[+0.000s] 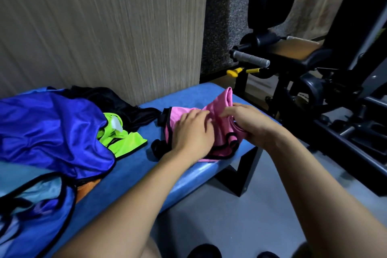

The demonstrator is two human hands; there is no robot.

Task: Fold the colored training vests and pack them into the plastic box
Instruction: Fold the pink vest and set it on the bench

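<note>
1. The pink vest [217, 109] lay at the right end of the blue bench [134, 165].
2. The left hand [191, 130] pressed flat on it, fingers fairly straight.
3. The right hand [249, 123] pinched its bunched edge.
4. Blue [52, 130], green [123, 140] and black [117, 100] vests were piled to the left.

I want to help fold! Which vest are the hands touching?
The pink vest with black edging, at the bench's right end. Both the left hand and right hand are on it; the others lie untouched.

Blue padded tabletop [134, 165] lower left, black exercise machine [326, 81] at right, grey floor [219, 211] below, striped beige wall [100, 27] upper left
</note>
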